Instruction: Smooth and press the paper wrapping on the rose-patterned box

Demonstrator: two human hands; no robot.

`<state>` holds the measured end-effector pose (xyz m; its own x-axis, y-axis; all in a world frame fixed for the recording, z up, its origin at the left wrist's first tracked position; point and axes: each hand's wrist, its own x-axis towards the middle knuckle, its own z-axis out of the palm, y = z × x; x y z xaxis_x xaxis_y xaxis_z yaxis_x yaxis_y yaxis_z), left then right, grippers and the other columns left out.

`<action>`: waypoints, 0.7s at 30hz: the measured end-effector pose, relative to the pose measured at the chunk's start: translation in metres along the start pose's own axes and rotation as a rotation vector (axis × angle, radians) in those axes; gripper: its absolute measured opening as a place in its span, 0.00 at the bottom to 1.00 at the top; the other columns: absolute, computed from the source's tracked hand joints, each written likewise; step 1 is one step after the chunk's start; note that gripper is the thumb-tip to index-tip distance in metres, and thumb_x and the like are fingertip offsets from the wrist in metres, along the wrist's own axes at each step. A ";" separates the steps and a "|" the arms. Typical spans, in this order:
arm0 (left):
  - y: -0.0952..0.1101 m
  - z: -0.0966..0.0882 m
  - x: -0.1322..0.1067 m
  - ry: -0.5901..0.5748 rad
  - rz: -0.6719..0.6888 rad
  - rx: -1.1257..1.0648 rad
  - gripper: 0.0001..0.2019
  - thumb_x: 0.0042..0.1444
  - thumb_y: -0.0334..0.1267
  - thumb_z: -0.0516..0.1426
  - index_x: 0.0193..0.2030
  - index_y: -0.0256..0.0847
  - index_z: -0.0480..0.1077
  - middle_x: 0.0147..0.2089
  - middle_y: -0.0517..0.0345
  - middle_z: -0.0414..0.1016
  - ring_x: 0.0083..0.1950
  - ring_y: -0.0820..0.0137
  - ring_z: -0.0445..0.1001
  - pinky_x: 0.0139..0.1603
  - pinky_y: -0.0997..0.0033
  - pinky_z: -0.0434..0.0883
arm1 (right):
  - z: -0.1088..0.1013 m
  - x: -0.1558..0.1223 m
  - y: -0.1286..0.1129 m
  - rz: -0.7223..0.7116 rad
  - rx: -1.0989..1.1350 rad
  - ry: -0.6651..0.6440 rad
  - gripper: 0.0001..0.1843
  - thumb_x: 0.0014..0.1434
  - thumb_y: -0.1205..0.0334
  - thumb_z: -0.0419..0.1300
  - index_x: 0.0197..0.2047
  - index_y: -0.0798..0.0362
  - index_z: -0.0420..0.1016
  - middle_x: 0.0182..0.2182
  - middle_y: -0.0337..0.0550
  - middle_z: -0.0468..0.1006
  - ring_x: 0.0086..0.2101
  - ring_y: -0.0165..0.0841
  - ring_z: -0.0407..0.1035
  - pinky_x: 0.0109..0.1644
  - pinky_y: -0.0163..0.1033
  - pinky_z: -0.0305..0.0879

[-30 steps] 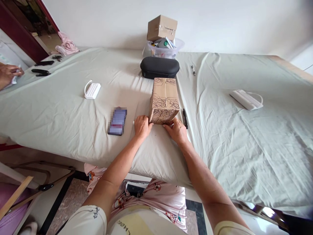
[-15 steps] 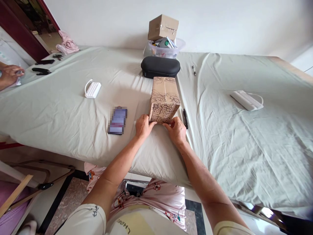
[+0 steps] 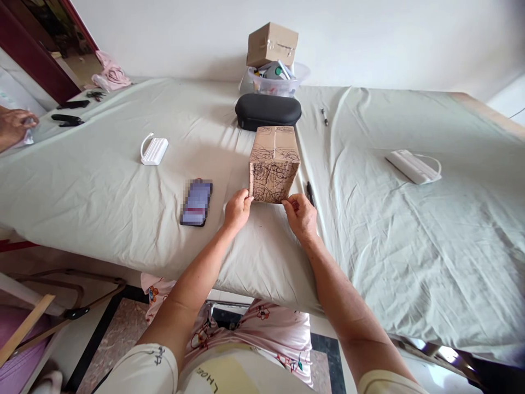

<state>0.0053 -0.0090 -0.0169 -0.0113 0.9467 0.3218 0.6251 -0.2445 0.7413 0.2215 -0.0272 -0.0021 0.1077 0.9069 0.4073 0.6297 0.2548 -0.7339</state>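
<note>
A brown cardboard box (image 3: 274, 162) covered in black scribbles stands on the pale green sheet (image 3: 123, 175), its near end raised. My left hand (image 3: 237, 208) grips the box's near lower left corner with thumb and fingers. My right hand (image 3: 301, 215) pinches the near lower right corner. A black marker (image 3: 309, 191) lies on the sheet just right of the box, partly behind my right hand.
A phone (image 3: 196, 202) lies left of the box, a white mask (image 3: 153, 150) further left, another mask (image 3: 413, 166) at right. Behind the box sit a black case (image 3: 268, 111), a clear tub (image 3: 278, 82) and a second carton (image 3: 272, 44). Another person's hand (image 3: 13, 126) shows at far left.
Both hands have lifted the box's near end, so its scribbled front face now stands steeper. The hands have shifted to the lower corners.
</note>
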 end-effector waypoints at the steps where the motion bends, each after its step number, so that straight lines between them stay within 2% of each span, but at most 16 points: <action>1: 0.000 -0.001 0.000 0.005 -0.004 -0.014 0.15 0.70 0.34 0.57 0.31 0.45 0.59 0.32 0.62 0.70 0.36 0.67 0.71 0.41 0.70 0.66 | 0.000 -0.001 -0.001 0.008 0.005 -0.007 0.12 0.64 0.49 0.59 0.34 0.46 0.65 0.27 0.36 0.72 0.28 0.32 0.65 0.38 0.41 0.66; 6: 0.003 -0.005 0.000 0.015 -0.057 -0.174 0.17 0.71 0.40 0.57 0.30 0.45 0.57 0.27 0.65 0.63 0.31 0.70 0.66 0.37 0.72 0.64 | 0.001 -0.003 -0.003 -0.035 0.079 0.054 0.16 0.63 0.45 0.62 0.34 0.46 0.65 0.28 0.36 0.74 0.27 0.30 0.65 0.33 0.38 0.65; 9: 0.008 -0.003 -0.002 -0.082 -0.054 -0.248 0.14 0.70 0.39 0.57 0.31 0.44 0.64 0.28 0.65 0.70 0.32 0.71 0.70 0.38 0.74 0.67 | 0.003 -0.003 0.000 -0.095 0.128 0.186 0.14 0.64 0.46 0.62 0.37 0.47 0.67 0.29 0.36 0.74 0.26 0.30 0.67 0.32 0.38 0.68; 12: 0.014 0.000 -0.005 -0.182 -0.027 -0.253 0.08 0.66 0.38 0.61 0.34 0.42 0.73 0.32 0.63 0.80 0.34 0.70 0.77 0.39 0.74 0.71 | 0.000 -0.001 0.005 -0.129 0.133 0.308 0.11 0.67 0.50 0.60 0.41 0.47 0.69 0.30 0.37 0.74 0.29 0.32 0.71 0.36 0.41 0.72; 14: 0.014 0.002 -0.006 -0.206 -0.017 -0.234 0.04 0.62 0.37 0.64 0.35 0.43 0.77 0.35 0.60 0.84 0.37 0.67 0.80 0.42 0.71 0.73 | -0.004 0.003 0.009 -0.140 0.110 0.361 0.09 0.68 0.51 0.59 0.41 0.48 0.70 0.32 0.38 0.75 0.31 0.33 0.73 0.38 0.42 0.73; 16: 0.010 0.002 -0.004 -0.171 -0.035 -0.208 0.03 0.60 0.34 0.64 0.34 0.43 0.78 0.38 0.56 0.86 0.42 0.63 0.83 0.47 0.68 0.75 | -0.011 0.006 0.011 -0.159 0.075 0.412 0.09 0.68 0.52 0.58 0.41 0.48 0.70 0.33 0.38 0.75 0.32 0.33 0.73 0.39 0.42 0.73; 18: 0.004 -0.001 0.000 -0.096 -0.080 -0.176 0.05 0.63 0.32 0.60 0.36 0.43 0.78 0.40 0.52 0.86 0.45 0.60 0.83 0.50 0.64 0.76 | -0.017 0.008 0.011 -0.193 0.038 0.454 0.09 0.69 0.53 0.58 0.41 0.48 0.71 0.34 0.39 0.76 0.33 0.33 0.73 0.39 0.42 0.74; 21: -0.006 -0.007 0.005 0.092 -0.160 -0.220 0.11 0.71 0.35 0.51 0.45 0.43 0.75 0.45 0.49 0.85 0.46 0.61 0.83 0.50 0.64 0.77 | -0.021 0.008 0.007 -0.282 -0.015 0.467 0.08 0.70 0.55 0.59 0.40 0.48 0.73 0.34 0.40 0.77 0.33 0.32 0.72 0.38 0.41 0.73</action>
<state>-0.0035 -0.0042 -0.0155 -0.1727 0.9565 0.2353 0.4257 -0.1429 0.8935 0.2430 -0.0257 0.0079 0.2612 0.5577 0.7879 0.6938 0.4590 -0.5549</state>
